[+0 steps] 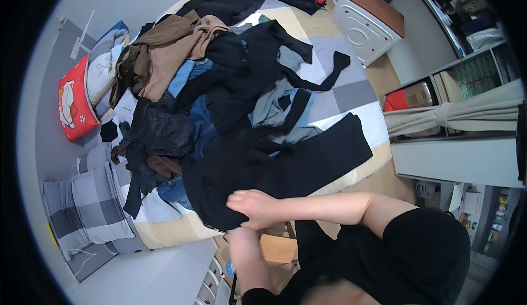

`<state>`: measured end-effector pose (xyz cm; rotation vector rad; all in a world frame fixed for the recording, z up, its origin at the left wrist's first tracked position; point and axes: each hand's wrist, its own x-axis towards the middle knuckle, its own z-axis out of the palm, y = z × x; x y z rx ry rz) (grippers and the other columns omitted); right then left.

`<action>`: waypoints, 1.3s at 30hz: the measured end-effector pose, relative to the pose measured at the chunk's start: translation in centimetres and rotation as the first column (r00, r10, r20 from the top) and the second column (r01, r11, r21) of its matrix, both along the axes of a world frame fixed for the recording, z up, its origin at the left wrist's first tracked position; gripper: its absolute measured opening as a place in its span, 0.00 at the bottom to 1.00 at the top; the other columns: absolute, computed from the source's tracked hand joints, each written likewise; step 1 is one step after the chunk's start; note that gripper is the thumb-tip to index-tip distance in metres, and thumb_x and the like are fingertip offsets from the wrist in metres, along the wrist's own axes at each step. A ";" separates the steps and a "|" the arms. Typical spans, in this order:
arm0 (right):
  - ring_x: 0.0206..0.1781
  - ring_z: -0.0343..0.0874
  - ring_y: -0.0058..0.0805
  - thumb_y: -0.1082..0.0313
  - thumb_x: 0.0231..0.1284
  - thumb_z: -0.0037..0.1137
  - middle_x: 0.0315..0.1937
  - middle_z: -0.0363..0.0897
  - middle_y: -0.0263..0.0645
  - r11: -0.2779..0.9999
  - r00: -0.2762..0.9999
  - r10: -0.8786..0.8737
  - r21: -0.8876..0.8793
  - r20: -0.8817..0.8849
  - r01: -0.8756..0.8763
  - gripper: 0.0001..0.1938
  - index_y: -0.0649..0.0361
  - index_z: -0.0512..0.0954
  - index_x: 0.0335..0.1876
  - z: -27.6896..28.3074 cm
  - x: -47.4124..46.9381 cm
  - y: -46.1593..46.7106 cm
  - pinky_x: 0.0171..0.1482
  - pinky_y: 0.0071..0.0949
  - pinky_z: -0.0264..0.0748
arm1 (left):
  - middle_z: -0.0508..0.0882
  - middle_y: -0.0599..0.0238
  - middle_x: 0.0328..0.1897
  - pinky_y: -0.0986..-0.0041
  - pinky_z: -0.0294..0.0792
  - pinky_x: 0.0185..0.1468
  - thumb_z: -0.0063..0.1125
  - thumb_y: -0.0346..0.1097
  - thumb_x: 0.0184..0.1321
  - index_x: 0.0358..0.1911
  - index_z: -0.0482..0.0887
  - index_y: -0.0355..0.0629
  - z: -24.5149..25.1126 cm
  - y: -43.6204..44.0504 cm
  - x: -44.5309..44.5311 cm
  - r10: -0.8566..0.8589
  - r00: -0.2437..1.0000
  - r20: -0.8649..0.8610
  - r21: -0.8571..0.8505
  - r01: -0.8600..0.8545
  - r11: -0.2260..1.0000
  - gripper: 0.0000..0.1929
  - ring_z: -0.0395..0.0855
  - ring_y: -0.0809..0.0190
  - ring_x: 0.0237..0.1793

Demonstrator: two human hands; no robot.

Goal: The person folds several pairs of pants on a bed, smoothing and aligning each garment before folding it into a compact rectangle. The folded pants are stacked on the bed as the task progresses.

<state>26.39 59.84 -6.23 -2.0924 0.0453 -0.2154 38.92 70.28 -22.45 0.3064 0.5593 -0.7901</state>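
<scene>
Black trousers (280, 165) lie across the near edge of the bed, one wide leg stretched to the right and the waist end by my hands. My right hand (253, 207) has its curled fingers and thumb on the cloth near that end. My left forearm rises from below, and its hand is hidden by the trousers and my right hand. Beyond lies a heap: a black long-sleeved top (243, 78), blue jeans (202, 128), a grey garment (267, 103), a pinkish-beige ribbed knit (173, 62), a brown knit (166, 31) and a dark speckled garment (169, 128).
More dark clothes (224, 2) lie at the bed's far end. A red cushion (76, 99) and a checked pillow (101, 202) are at the left. A white drum-shaped-front appliance (360, 33) stands beyond the bed, with shelves and a tied curtain (465, 113) at the right. A wooden stool or chair seat (278, 248) is below my hands.
</scene>
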 end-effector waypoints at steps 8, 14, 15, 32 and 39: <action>0.62 0.78 0.45 0.57 0.58 0.66 0.56 0.78 0.50 0.889 0.923 -0.381 0.249 -0.059 0.383 0.28 0.59 0.76 0.64 -6.3 -3.7 -12.2 0.64 0.39 0.74 | 0.74 0.49 0.68 0.47 0.70 0.67 0.51 0.63 0.70 0.67 0.68 0.40 12.9 -7.0 31.4 0.130 0.988 0.078 -0.410 -0.087 0.908 0.35 0.76 0.48 0.65; 0.62 0.79 0.44 0.41 0.52 0.72 0.60 0.78 0.57 0.405 0.314 -0.686 0.014 -0.656 0.914 0.47 0.77 0.70 0.66 -26.7 -13.6 -23.5 0.63 0.37 0.74 | 0.85 0.64 0.43 0.67 0.78 0.47 0.57 0.51 0.72 0.46 0.79 0.48 0.8 -8.9 7.9 -0.476 0.710 0.518 0.247 0.409 0.878 0.15 0.85 0.59 0.45; 0.60 0.79 0.44 0.39 0.50 0.73 0.59 0.78 0.58 0.262 0.222 -0.615 0.070 -0.757 0.963 0.49 0.79 0.69 0.65 -28.9 -14.4 -24.7 0.61 0.37 0.75 | 0.85 0.64 0.40 0.71 0.78 0.40 0.58 0.46 0.71 0.47 0.80 0.48 -1.8 -8.5 1.8 -0.520 0.717 0.464 0.293 0.430 0.854 0.11 0.85 0.62 0.40; 0.58 0.79 0.53 0.47 0.61 0.58 0.52 0.82 0.57 0.941 0.951 -0.275 0.246 0.144 0.235 0.25 0.64 0.80 0.51 2.8 0.8 -6.8 0.69 0.46 0.65 | 0.58 0.37 0.79 0.39 0.50 0.76 0.50 0.63 0.66 0.74 0.62 0.34 9.2 -14.4 -10.2 0.400 0.856 0.328 -0.369 -0.274 0.888 0.43 0.60 0.36 0.75; 0.63 0.75 0.43 0.56 0.58 0.69 0.60 0.75 0.49 0.919 0.919 -0.138 0.393 0.369 -0.020 0.32 0.63 0.72 0.66 6.5 -1.0 -14.2 0.66 0.36 0.70 | 0.68 0.43 0.75 0.54 0.58 0.77 0.45 0.66 0.70 0.73 0.63 0.32 30.7 -18.8 5.4 -0.076 0.543 0.836 0.272 -0.290 0.918 0.42 0.67 0.42 0.73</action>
